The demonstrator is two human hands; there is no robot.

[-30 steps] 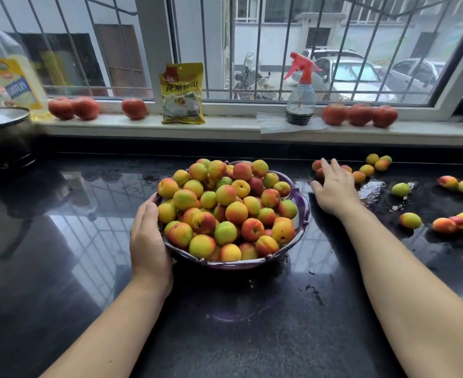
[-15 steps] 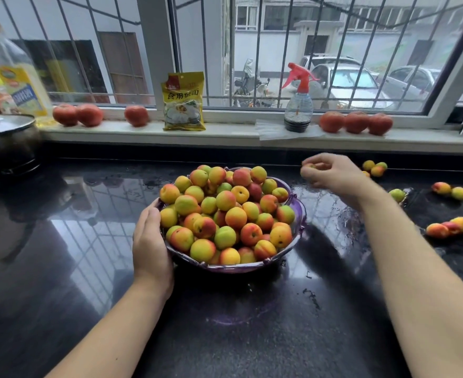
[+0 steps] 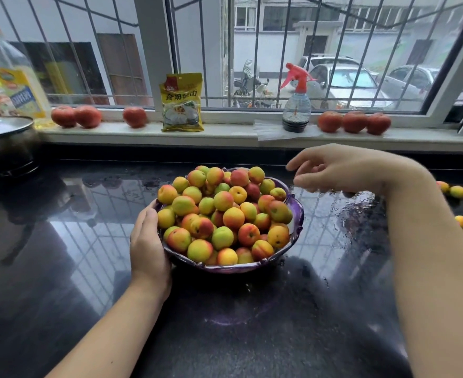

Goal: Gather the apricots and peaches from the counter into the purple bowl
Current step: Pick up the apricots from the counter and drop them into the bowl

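At frame centre the purple bowl (image 3: pixel 297 227) stands on the black counter (image 3: pixel 61 268), heaped above its scalloped rim with yellow, green and red-blushed fruit (image 3: pixel 224 214). The left hand (image 3: pixel 148 246) cups its left wall, fingers straight and together. The right hand (image 3: pixel 334 170) hangs just right of the rim, fingers loosely spread, holding nothing visible. A few loose fruit (image 3: pixel 458 191) lie at the right edge; bare counter fills the lower frame.

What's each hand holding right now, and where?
The left hand rests flat against the purple bowl's left rim. Whether the right hand, fingers loosely curled beside the bowl, holds anything cannot be told.
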